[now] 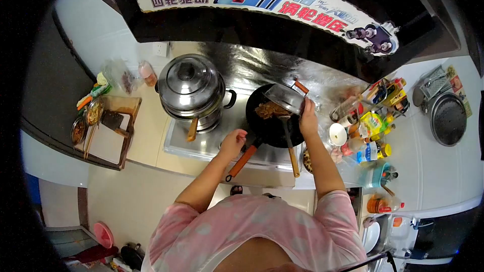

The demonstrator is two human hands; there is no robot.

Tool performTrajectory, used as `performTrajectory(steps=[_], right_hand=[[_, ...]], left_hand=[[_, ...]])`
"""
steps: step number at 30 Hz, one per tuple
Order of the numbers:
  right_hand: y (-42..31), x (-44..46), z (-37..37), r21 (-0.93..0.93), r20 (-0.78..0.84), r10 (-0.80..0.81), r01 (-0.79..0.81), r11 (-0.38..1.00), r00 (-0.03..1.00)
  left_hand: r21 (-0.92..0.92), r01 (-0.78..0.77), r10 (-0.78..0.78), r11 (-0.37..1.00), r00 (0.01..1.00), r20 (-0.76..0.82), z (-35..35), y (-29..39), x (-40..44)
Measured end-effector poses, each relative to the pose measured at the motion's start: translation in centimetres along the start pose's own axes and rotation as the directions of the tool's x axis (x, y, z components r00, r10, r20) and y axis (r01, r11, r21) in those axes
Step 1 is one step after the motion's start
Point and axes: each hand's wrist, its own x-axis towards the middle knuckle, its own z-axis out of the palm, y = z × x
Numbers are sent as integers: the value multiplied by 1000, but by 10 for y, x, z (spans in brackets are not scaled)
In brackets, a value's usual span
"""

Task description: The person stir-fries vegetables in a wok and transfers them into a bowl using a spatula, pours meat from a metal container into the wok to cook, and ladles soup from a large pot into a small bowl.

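Note:
My right hand (pixel 309 117) grips the edge of a shiny metal dish (pixel 286 98), tilted over the right side of a black wok (pixel 256 126). Brown cooked food (pixel 269 110) lies in the wok. A spatula (pixel 289 143) rests in it, its wooden handle end hanging over the front rim. My left hand (pixel 234 144) hovers left of the wok, above its orange-brown handle (pixel 243 162) and apart from it. Its fingers are loosely curled, and I see nothing in them. The dish's inside is mostly hidden.
A lidded steel steamer pot (pixel 191 88) stands on the left of the stove (pixel 176 138). Farther left, a wooden tray (pixel 132 106) holds a cleaver, and chopsticks lie nearby. Bottles, seasoning bags (pixel 372 125) and a white bowl (pixel 338 134) crowd the right counter. A range hood (pixel 212 22) hangs above.

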Motion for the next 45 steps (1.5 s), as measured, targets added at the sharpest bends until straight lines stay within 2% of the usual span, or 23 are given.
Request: performTrajectory(steps=[2, 3, 6, 7, 9, 10, 11, 14, 15, 18, 22, 26, 28, 31, 34, 37, 40, 42, 45], right_hand=[[-2, 1, -8, 32, -20, -28, 29, 999, 999], [-12, 1, -17, 56, -5, 59, -59, 997, 998], [-1, -6, -8, 180, -22, 179, -172, 968, 984], [4, -9, -2, 224, -77, 186, -165, 961, 980], [11, -15, 2, 510, 85, 463, -438, 740, 882], [12, -18, 3, 614, 193, 564, -547, 569, 803], [11, -21, 6, 727, 221, 656, -570, 382, 722], [16, -28, -4, 789, 494, 626, -614, -31, 603], [15, -32, -9, 779, 535, 632, -617, -112, 561], [28, -42, -15, 731, 631, 590, -639, -238, 503], [34, -52, -25, 731, 640, 620, -609, -308, 454], [40, -57, -31, 743, 623, 625, -606, -285, 470], [43, -59, -33, 739, 623, 617, -621, -262, 481], [45, -58, -32, 749, 560, 699, -633, -197, 445], [40, -58, -38, 753, 494, 700, -656, -48, 515], [56, -63, -30, 746, 507, 712, -661, -79, 486], [51, -63, -36, 782, 494, 650, -622, -41, 578], [49, -62, -36, 775, 499, 665, -629, -56, 556], [50, -62, -35, 770, 506, 668, -634, -66, 546]], left_hand=[[50, 81, -83, 995, 996, 27, -12, -17, 1], [141, -12, 8, 990, 1000, 26, -13, -42, 4], [249, 10, -46, 968, 989, 141, -16, -68, 6], [316, -16, -54, 949, 976, 209, -12, -74, 7], [434, -85, -75, 897, 937, 340, -2, -84, 11], [445, -107, -67, 889, 931, 358, 4, -88, 10], [455, -129, -59, 881, 925, 377, 9, -92, 8], [450, -135, -81, 883, 899, 430, 22, -100, 10], [444, -125, -98, 887, 890, 446, 25, -103, 12], [483, -135, -122, 865, 878, 463, 29, -108, 16], [533, -154, -126, 832, 883, 452, 30, -101, 16], [525, -197, -94, 828, 875, 476, 39, -130, 23], [529, -225, -84, 818, 863, 499, 35, -120, 25], [542, -245, -103, 804, 840, 532, 31, -108, 26], [546, -262, -85, 796, 844, 529, 32, -113, 27], [544, -268, -80, 795, 842, 533, 38, -122, 31], [577, -251, -140, 777, 825, 548, 36, -120, 33], [606, -234, -191, 761, 811, 554, 35, -113, 33], [596, -259, -165, 760, 810, 563, 29, -102, 31]])
